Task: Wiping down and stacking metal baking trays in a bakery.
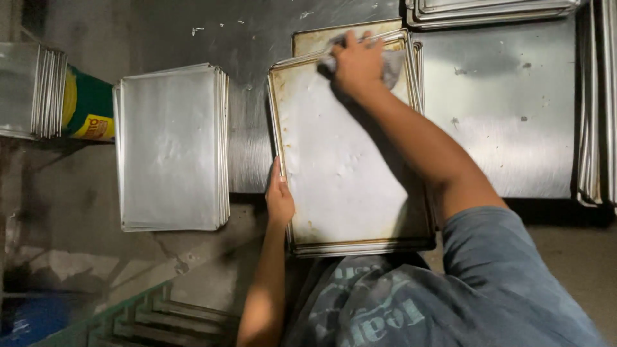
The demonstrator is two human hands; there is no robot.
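Observation:
A stained metal baking tray (334, 167) lies on top of a stack of trays in front of me, overhanging the steel table's near edge. My right hand (357, 63) presses a crumpled grey cloth (390, 64) onto the tray's far corner. My left hand (279, 200) grips the tray's left rim near the front. Another tray (315, 38) pokes out from beneath at the far side.
A stack of clean trays (170, 146) sits to the left. More trays stand at the far left (32, 90), along the top (488, 11) and the right edge (594, 109). A green and yellow container (90, 106) is behind the left stack. The steel table (508, 109) spreads to the right.

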